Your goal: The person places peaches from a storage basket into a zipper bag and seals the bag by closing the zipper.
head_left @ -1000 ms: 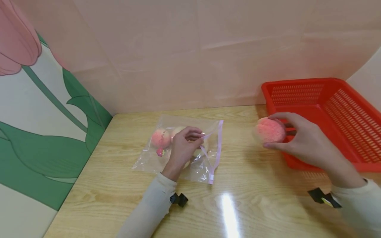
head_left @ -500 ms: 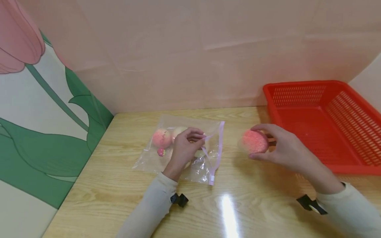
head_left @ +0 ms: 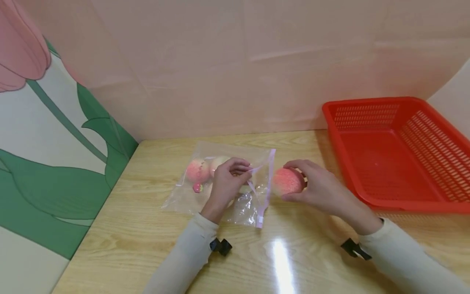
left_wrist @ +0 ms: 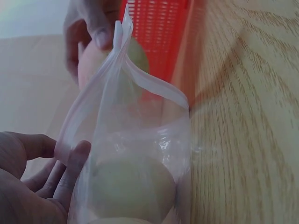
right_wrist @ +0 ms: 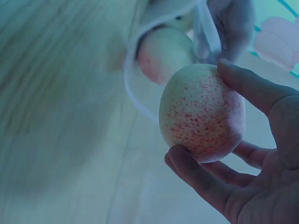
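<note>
A clear zip bag (head_left: 238,212) with a pale purple zip edge lies on the table with several peaches (head_left: 198,171) inside. My left hand (head_left: 229,179) pinches the upper edge of its mouth between thumb and fingers. In the left wrist view the mouth gapes, and a pale peach (left_wrist: 133,186) shows through the film. My right hand (head_left: 323,188) grips another peach (head_left: 288,181), pink and cream, right at the bag's mouth. The right wrist view shows this peach (right_wrist: 203,112) between thumb and fingertips, with the bag's rim just beyond it.
A red plastic basket (head_left: 361,196) with slotted walls stands at the right of the wooden table (head_left: 121,241). A pink-covered wall (head_left: 220,81) rises behind, and a panel with a tulip picture (head_left: 55,188) stands on the left.
My right hand has carried the peach leftward from beside the red basket to the bag's mouth. The left hand has stayed in place on the bag's edge.
</note>
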Demonstrator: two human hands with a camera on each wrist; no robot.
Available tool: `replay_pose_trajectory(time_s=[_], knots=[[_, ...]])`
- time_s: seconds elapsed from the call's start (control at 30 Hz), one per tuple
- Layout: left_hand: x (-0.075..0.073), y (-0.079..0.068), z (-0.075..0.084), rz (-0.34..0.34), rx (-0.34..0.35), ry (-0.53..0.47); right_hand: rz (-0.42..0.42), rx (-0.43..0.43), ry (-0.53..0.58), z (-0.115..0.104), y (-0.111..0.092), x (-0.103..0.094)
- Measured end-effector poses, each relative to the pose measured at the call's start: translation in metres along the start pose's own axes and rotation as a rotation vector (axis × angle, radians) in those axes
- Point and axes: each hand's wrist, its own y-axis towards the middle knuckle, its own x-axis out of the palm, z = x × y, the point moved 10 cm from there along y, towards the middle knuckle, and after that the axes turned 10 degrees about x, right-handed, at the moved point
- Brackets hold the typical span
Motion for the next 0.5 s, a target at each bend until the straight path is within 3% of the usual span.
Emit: replay_pose_trajectory(time_s=[0.5], knots=[[-0.003, 0.0, 0.0, 0.001, -0.021, 0.028, -0.062, -0.043, 0.007, -0.024, 0.019, 0.049]])
